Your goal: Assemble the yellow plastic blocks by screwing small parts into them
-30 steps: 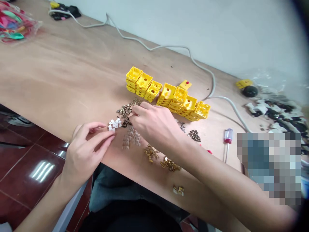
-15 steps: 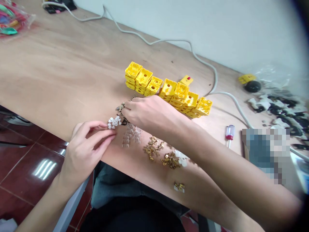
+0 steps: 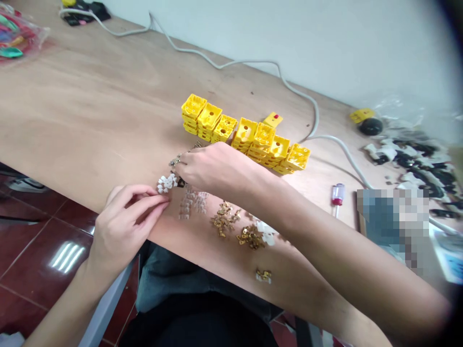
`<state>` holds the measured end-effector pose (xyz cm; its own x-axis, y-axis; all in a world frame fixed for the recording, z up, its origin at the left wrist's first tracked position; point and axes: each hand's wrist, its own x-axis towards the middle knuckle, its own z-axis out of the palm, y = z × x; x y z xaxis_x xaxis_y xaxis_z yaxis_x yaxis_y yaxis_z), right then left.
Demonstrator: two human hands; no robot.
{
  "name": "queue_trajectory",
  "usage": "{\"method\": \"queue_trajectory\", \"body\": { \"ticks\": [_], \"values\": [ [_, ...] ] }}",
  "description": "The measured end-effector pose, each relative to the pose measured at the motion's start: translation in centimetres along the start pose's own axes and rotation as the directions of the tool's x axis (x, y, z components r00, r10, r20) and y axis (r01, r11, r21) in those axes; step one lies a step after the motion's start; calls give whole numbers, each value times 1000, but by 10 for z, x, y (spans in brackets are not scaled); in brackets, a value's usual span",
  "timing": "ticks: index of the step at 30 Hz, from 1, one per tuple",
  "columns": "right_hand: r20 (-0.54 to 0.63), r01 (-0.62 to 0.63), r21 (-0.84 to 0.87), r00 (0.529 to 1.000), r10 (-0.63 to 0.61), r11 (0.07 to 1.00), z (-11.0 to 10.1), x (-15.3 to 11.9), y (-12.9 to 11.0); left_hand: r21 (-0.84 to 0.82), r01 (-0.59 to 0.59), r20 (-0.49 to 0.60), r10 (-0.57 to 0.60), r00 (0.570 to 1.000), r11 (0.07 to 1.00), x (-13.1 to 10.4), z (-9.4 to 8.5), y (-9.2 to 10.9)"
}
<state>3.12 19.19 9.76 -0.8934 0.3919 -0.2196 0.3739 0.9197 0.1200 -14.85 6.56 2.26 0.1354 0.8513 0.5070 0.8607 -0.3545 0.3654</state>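
Observation:
My left hand [image 3: 125, 221] rests at the table's front edge, its fingertips pinched together beside a small pile of white plastic pieces [image 3: 167, 183]. Whatever lies between those fingertips is too small to make out. Reaching across from the right, my right hand [image 3: 206, 166] has its fingers bent down into small metal parts [image 3: 175, 161]. The back of the hand hides most of its fingertips and anything in them. Clear plastic pieces [image 3: 191, 202] lie in rows just below the right hand. Brass-coloured metal pieces [image 3: 224, 219] form a heap closer to the front edge.
Stacked yellow plastic housings [image 3: 210, 118] stand behind my right hand. A screwdriver [image 3: 337, 195] lies to the right, near a heap of black and white parts [image 3: 408, 164]. A white cable [image 3: 231, 62] runs along the wall. A bag of colourful items [image 3: 18, 36] sits far left.
The whole scene has shifted slightly left as the camera moved. Both hands stay at about the same spots, the left fingertips still by the white pieces, the right among the metal parts.

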Motion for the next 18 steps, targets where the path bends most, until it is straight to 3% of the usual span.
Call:
{"method": "queue_trajectory", "body": {
  "ticks": [10,18],
  "values": [
    [-46,56,12,997,-55,998,10,17,10,14,-22,26,22,999,1000,0,-1,-2],
    [-20,87,-39,996,-88,995,10,10,10,7,-23,22,23,999,1000,-1,-1,-3]
  ]
}}
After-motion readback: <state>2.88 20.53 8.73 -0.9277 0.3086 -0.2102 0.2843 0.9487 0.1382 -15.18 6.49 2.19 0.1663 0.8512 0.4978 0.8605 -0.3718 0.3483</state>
